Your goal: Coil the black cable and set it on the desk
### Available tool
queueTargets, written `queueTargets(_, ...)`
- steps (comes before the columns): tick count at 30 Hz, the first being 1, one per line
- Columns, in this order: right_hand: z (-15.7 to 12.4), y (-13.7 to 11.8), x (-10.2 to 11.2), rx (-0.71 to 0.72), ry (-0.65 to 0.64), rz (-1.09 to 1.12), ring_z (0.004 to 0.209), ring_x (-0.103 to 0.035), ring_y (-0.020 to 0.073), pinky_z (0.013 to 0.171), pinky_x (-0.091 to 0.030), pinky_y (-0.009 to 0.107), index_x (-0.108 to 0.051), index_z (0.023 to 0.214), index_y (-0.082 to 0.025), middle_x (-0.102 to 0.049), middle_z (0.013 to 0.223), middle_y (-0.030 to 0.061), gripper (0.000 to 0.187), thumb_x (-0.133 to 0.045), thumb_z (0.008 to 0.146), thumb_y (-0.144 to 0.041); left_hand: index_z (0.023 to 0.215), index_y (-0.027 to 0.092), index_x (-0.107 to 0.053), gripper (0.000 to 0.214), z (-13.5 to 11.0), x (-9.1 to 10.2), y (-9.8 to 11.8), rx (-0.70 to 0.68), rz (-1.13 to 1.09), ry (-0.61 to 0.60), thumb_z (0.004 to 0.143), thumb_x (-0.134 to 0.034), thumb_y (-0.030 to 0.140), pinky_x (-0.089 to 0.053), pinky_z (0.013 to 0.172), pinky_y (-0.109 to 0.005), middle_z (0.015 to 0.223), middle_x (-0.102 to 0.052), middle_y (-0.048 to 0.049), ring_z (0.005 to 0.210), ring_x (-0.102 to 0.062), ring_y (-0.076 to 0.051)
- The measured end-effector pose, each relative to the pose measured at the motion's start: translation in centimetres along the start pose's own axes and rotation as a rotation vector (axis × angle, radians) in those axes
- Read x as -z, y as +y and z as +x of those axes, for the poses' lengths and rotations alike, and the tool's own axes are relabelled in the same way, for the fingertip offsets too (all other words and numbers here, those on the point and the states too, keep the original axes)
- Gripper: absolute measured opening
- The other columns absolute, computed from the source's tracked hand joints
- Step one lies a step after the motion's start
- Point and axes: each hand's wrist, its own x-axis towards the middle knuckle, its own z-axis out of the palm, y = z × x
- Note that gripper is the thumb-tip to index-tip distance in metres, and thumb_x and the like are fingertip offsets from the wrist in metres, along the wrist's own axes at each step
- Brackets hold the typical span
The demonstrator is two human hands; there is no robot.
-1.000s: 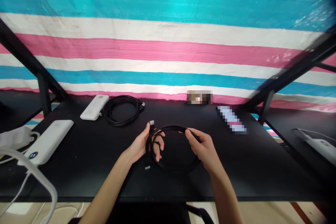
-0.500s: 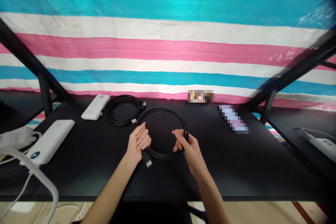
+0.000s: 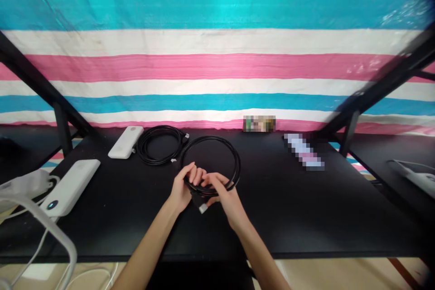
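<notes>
A looped black cable (image 3: 237, 156) hangs between my hands over the dark table. My left hand (image 3: 183, 186) is closed around the loop's near left side. Close against it, my right hand (image 3: 224, 192) grips the near right part, its fingers partly behind the cable. A black plug with a metal tip (image 3: 203, 208) sticks out below the two hands, toward me. Just beyond on the left, a second coiled black cable (image 3: 146, 158) lies on the table, with a metal-tipped end showing at its right.
On the left are a white power bank (image 3: 127, 142), a larger white power bank (image 3: 76, 186) with a small display, and white cords (image 3: 63, 231). A blurred flat item (image 3: 304, 152) lies at right, another (image 3: 258, 123) at the back. Black metal bars (image 3: 384, 81) slant up both sides of the table (image 3: 306, 217).
My right hand has moved left along the loop and now meets my left hand. The plug has shifted slightly right. The view has tilted a little.
</notes>
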Motion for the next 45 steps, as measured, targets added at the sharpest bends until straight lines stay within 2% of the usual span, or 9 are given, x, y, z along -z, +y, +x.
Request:
queueTargets(4, 0.8, -0.1, 2.5, -0.034, 0.066, -0.085, 0.044, -0.061, 0.0118, 0.034, -0.046, 0.018, -0.067, 0.091, -0.015, -0.062, 0.066, -0.0001, 0.041, -0.059, 0.074, -0.051, 0.050, 0.016, -0.054, 0.040, 0.1, -0.2, -0.8, -0.027, 0.236, 0.015, 0.081, -0.059, 0.040, -0.042, 0.063, -0.021, 0.060, -0.053, 0.0003, 0.063, -0.050, -0.011)
queueTargets(11, 1.8, 1.1, 4.2, -0.023, 0.142, -0.306, 0.025, -0.042, 0.0084, 0.026, -0.031, 0.016, -0.065, 0.067, -0.014, -0.045, 0.032, -0.0057, 0.033, -0.065, 0.069, -0.047, 0.057, 0.016, -0.055, 0.039, 1.1, 1.4, -1.5, 0.031, 0.520, 0.109, 0.077, -0.061, 0.049, -0.017, 0.033, -0.019, 0.035, -0.030, 0.0096, 0.029, -0.025, -0.005)
queueTargets(14, 2.5, 1.4, 4.4, -0.017, 0.166, -0.359, 0.023, -0.038, 0.0074, 0.025, -0.026, 0.016, -0.060, 0.058, -0.015, -0.041, 0.029, -0.0060, 0.035, -0.065, 0.069, -0.048, 0.057, 0.018, -0.052, 0.040, 1.5, 1.8, -1.7, 0.057, 0.575, 0.173, 0.075, -0.063, 0.052, -0.013, 0.029, -0.018, 0.030, -0.028, 0.0105, 0.024, -0.026, -0.005)
queueTargets(18, 3.2, 1.6, 4.8, -0.013, 0.197, -0.390, 0.024, -0.039, 0.0087, 0.026, -0.028, 0.018, -0.059, 0.061, -0.016, -0.043, 0.032, -0.0061, 0.035, -0.066, 0.068, -0.050, 0.061, 0.018, -0.052, 0.041, 1.8, 1.9, -1.7, 0.070, 0.600, 0.199, 0.073, -0.063, 0.055, -0.018, 0.027, -0.017, 0.030, -0.028, 0.0112, 0.023, -0.032, -0.007)
queueTargets(23, 4.3, 1.3, 5.2, 0.041, 0.198, -0.400, 0.027, -0.042, 0.0100, 0.028, -0.031, 0.019, -0.059, 0.070, -0.017, -0.045, 0.035, -0.0066, 0.034, -0.065, 0.070, -0.051, 0.064, 0.017, -0.053, 0.042, 2.4, 2.0, -1.5, -0.046, 0.643, 0.270, 0.075, -0.061, 0.057, -0.021, 0.027, -0.016, 0.032, -0.037, 0.0086, 0.025, -0.038, -0.007)
queueTargets(30, 9.1, -0.9, 6.4, 0.158, 0.224, -0.442, 0.030, -0.043, 0.0093, 0.032, -0.034, 0.019, -0.058, 0.079, -0.017, -0.044, 0.037, -0.0087, 0.032, -0.057, 0.082, -0.050, 0.078, 0.015, -0.057, 0.041, 4.6, 0.9, -1.7, -0.029, 0.581, 0.233, 0.074, -0.062, 0.055, -0.026, 0.027, -0.017, 0.033, -0.040, 0.0087, 0.029, -0.049, -0.012)
queueTargets(34, 11.8, -1.0, 7.4, 0.123, 0.243, -0.500, 0.038, -0.045, 0.0054, 0.039, -0.039, 0.018, -0.059, 0.085, -0.013, -0.051, 0.054, -0.0071, 0.029, -0.054, 0.091, -0.041, 0.094, 0.014, -0.055, 0.040, 5.9, 0.0, -2.2, 0.031, 0.482, 0.187, 0.078, -0.061, 0.050, -0.032, 0.032, -0.016, 0.044, -0.048, 0.0069, 0.038, -0.058, -0.013)
queueTargets(40, 13.2, 0.1, 8.2, 0.034, 0.241, -0.575, 0.061, -0.058, 0.0098, 0.054, -0.051, 0.024, -0.059, 0.100, -0.013, -0.062, 0.083, 0.0014, 0.026, -0.052, 0.093, -0.037, 0.088, 0.014, -0.056, 0.028, 6.2, 0.2, -2.4, 0.104, 0.396, 0.143, 0.076, -0.070, 0.034, -0.043, 0.040, -0.018, 0.066, -0.064, -0.0033, 0.050, -0.063, -0.013)
queueTargets(45, 14.3, 0.2, 8.6, 0.032, 0.222, -0.610, 0.064, -0.060, 0.0109, 0.056, -0.052, 0.025, -0.057, 0.109, -0.014, -0.062, 0.089, 0.0030, 0.029, -0.051, 0.093, -0.037, 0.090, 0.012, -0.059, 0.022, 6.0, -0.1, -1.9, 0.074, 0.337, 0.134, 0.074, -0.072, 0.020, -0.054, 0.058, -0.024, 0.094, -0.068, -0.0126, 0.071, -0.067, -0.016)
